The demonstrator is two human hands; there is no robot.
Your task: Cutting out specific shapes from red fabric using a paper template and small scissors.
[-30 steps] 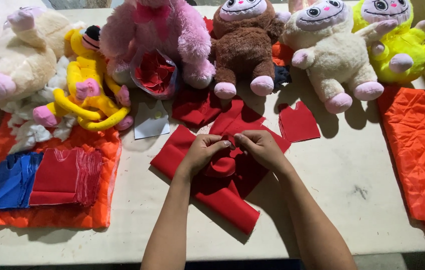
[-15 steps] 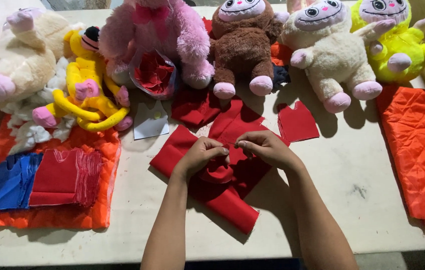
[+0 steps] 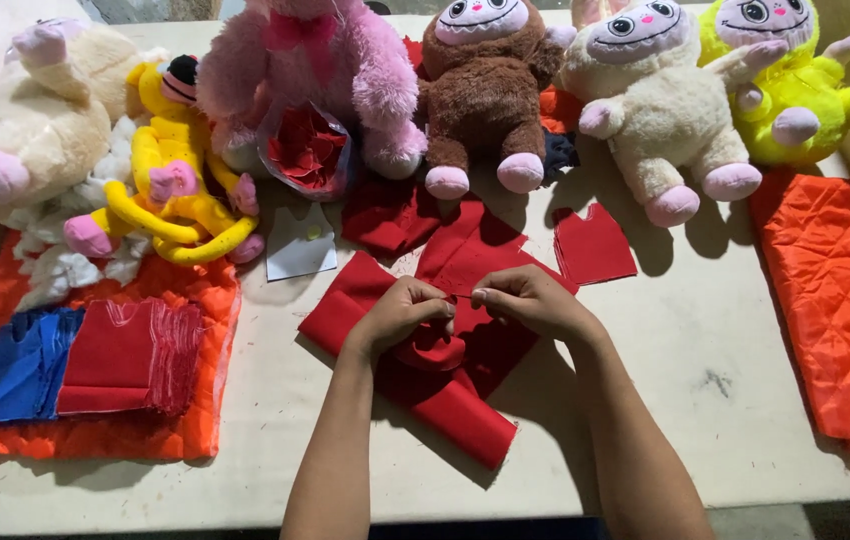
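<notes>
Surface: pale, off-white worktable [image 3: 725, 400], scuffed, with one small dark mark right of centre. Lit from above; little of the room shows beyond the table's far edge.

Count, back row: six plush toys. Left to right: cream plush toy with pink feet [image 3: 30, 120], yellow long-armed plush toy [image 3: 170, 170], pink furry plush toy with a red bow [image 3: 315, 70], brown plush toy with pink feet [image 3: 480, 95], cream grinning plush toy [image 3: 660, 110], lime-yellow plush toy [image 3: 795, 85]. A clear bag of red cut pieces [image 3: 307, 150] leans against the pink one.

Count, quilted orange fabric: two sheets, one at left [image 3: 105, 440] and one at right [image 3: 840, 300]. On the left sheet lie one stack of blue cloth pieces [image 3: 15, 365] and one stack of red cloth pieces [image 3: 130, 355], touching side by side. One white paper slip [image 3: 300, 245] lies near the yellow toy. One loose red felt square [image 3: 593, 248] lies right of centre.

Work piece: folded red felt strip [image 3: 445, 400] at table centre, long axis diagonal, far-left to near-right. Small red felt bundle [image 3: 433, 345] sits on it.

Left hand [image 3: 400, 315] and right hand [image 3: 530, 300]: both curled, fingertips almost meeting, pinching the bundle's upper edge between thumb and fingers.
</notes>
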